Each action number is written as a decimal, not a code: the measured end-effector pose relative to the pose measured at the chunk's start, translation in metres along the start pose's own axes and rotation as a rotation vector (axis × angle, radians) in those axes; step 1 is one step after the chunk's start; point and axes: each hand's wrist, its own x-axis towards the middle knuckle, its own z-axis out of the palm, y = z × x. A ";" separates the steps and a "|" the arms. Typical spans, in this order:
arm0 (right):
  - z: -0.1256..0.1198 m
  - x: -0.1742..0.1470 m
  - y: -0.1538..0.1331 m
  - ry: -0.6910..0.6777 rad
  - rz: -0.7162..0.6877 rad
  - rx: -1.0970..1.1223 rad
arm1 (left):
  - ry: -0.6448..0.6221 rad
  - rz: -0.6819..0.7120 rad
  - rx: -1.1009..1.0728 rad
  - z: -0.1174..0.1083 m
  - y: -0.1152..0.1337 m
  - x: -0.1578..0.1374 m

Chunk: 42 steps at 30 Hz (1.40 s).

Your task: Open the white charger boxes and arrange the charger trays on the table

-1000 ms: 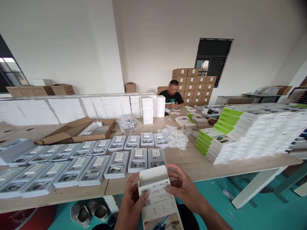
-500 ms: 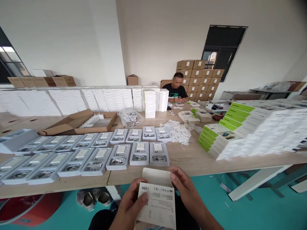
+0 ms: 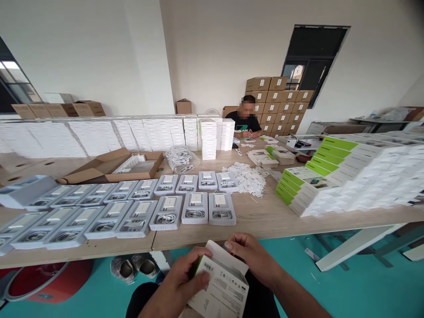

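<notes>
- Far L, under the table edge: red round object on teal floor; what it is can't be told.
- Wooden table spans the view. L part holds two rows of grey trays, each w/ a white block and a coiled cable.
- Behind the trays: open cardboard carton; further back a long run of stacked white boxes.
- On floor below table edge: pair of grey shoes.
- Left hand, bottom centre, below table edge: fingers curled round L side of a white retail box, thumb pressed on its printed barcode face. Firm grip.
- The white retail box sits low in view, tilted, over the person's lap, clear of the table. Its top flap stands open.
- Right hand: fingertips bent onto the open flap at the box's upper R corner, in contact; fingers partly closed, not wrapped round the box.
- Centre table, back: clear bag of cables, then a loose heap of small white pieces.
- Far end of table: seated person in black shirt, hands on the tabletop; brown cartons stacked behind.
- R side of table: slanted stacks of green-and-white boxes.
</notes>
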 end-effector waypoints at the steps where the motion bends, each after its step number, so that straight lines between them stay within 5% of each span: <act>1: 0.001 0.000 0.001 -0.012 0.035 0.027 | 0.003 0.008 0.010 0.000 -0.001 0.000; 4: 0.006 -0.002 0.002 -0.062 0.015 -0.051 | 0.003 0.000 -0.062 0.000 -0.001 -0.001; 9: 0.012 -0.009 0.000 0.061 -0.298 -0.510 | 0.004 -0.091 -0.194 0.001 0.001 -0.002; 12: 0.013 -0.011 0.001 0.077 -0.380 -0.602 | 0.023 -0.106 -0.136 0.000 0.003 -0.001; 21: 0.015 -0.013 -0.002 0.095 -0.328 -0.508 | 0.065 -0.076 -0.082 -0.001 0.001 0.003; 26: 0.007 -0.017 -0.005 -0.082 -0.143 -0.122 | 0.096 -0.012 -0.216 -0.003 -0.004 0.006; 33: 0.017 -0.029 0.003 -0.040 0.025 0.128 | 0.156 0.002 -0.275 -0.004 -0.011 0.013; 38: 0.010 -0.034 0.006 -0.105 -0.067 -0.114 | 0.195 -0.011 -0.282 0.003 -0.015 0.015; 42: 0.005 -0.028 0.011 0.184 -0.150 -0.419 | 0.459 0.073 -0.137 0.018 -0.013 0.026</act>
